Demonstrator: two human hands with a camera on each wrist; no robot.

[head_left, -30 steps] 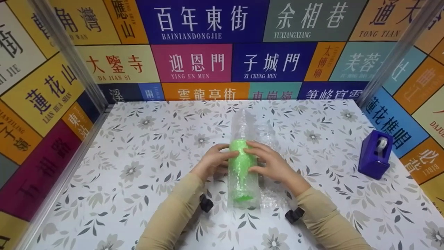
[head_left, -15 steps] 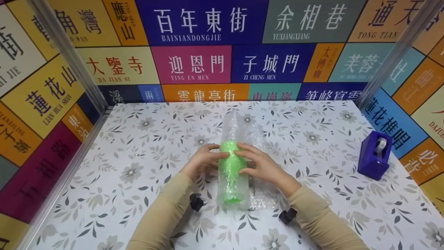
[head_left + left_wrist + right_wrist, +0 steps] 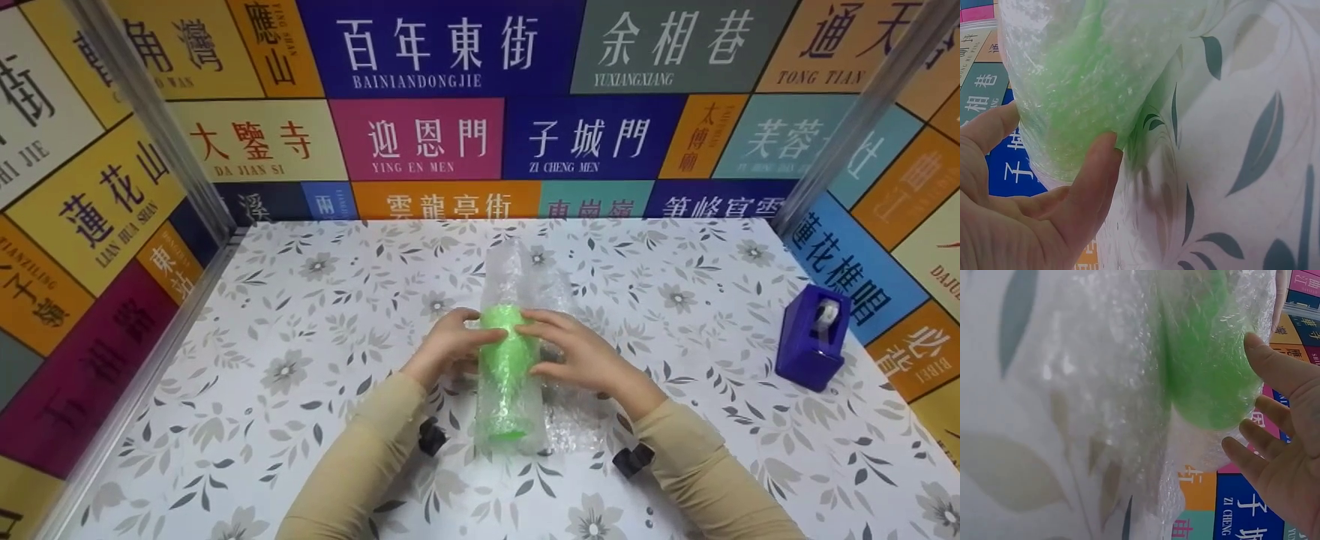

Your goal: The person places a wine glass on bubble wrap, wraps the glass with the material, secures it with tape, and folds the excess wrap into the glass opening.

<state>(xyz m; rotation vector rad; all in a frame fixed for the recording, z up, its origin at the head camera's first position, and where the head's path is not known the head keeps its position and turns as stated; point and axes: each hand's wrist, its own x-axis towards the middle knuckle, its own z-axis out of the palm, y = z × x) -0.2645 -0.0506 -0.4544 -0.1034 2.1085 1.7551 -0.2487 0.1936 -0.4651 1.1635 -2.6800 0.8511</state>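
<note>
A bright green, roughly cylindrical object (image 3: 511, 367) lies lengthwise on the table, rolled in clear bubble wrap (image 3: 504, 274). Through the layers its exact kind cannot be made out. My left hand (image 3: 456, 341) holds the roll from the left, thumb on top and other fingers partly hidden behind it. From the right, my right hand (image 3: 581, 352) holds the upper part with curved, spread fingers. In the left wrist view, thumb and fingers straddle the wrapped green end (image 3: 1081, 107). The right wrist view has the thumb and fingertips against the wrap beside the rounded green end (image 3: 1213, 382).
A loose flap of bubble wrap (image 3: 574, 424) spreads flat to the right of the roll. A purple tape dispenser (image 3: 810, 341) stands near the table's right edge. Panels with printed characters (image 3: 420, 139) enclose the flower-patterned table (image 3: 315, 315) at the back and sides.
Over the last second the wrapped roll and both hands have shifted slightly left, then a touch back to the right. Both hands stay on it.
</note>
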